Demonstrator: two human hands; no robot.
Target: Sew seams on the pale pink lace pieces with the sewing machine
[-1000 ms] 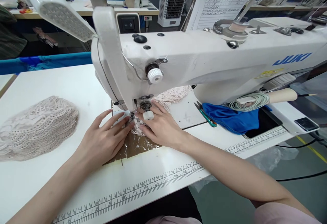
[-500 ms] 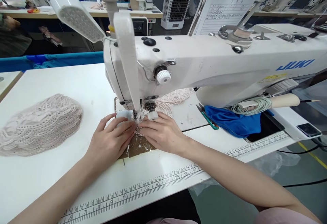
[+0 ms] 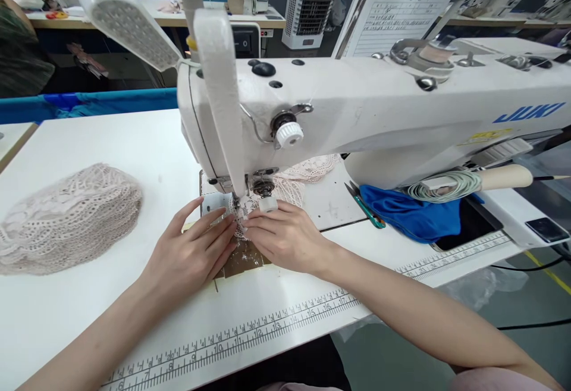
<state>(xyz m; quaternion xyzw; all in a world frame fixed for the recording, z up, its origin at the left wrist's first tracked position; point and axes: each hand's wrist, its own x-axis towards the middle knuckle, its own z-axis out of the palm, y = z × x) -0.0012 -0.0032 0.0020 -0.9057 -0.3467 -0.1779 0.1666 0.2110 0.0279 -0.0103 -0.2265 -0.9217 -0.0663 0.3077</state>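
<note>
1. Two bare hands meet, as I see through the head camera, at the lace piece [image 3: 289, 190], which lies beneath the needle end of a white sewing machine [image 3: 339, 99] lettered JUKI in blue.
2. The left hand [image 3: 190, 255] reaches in with fingers extended, tips at the lace; I cannot tell whether it pinches.
3. The right hand [image 3: 289, 239] has bent fingers on the lace's other side; I cannot tell whether they grip it.
4. I read 7 through 17 along the ruler [image 3: 241, 342].
5. Handwriting on the gridded sheet [image 3: 401, 15] is too small for me.
6. One lace pile [image 3: 74, 218] sits left, well apart.
</note>
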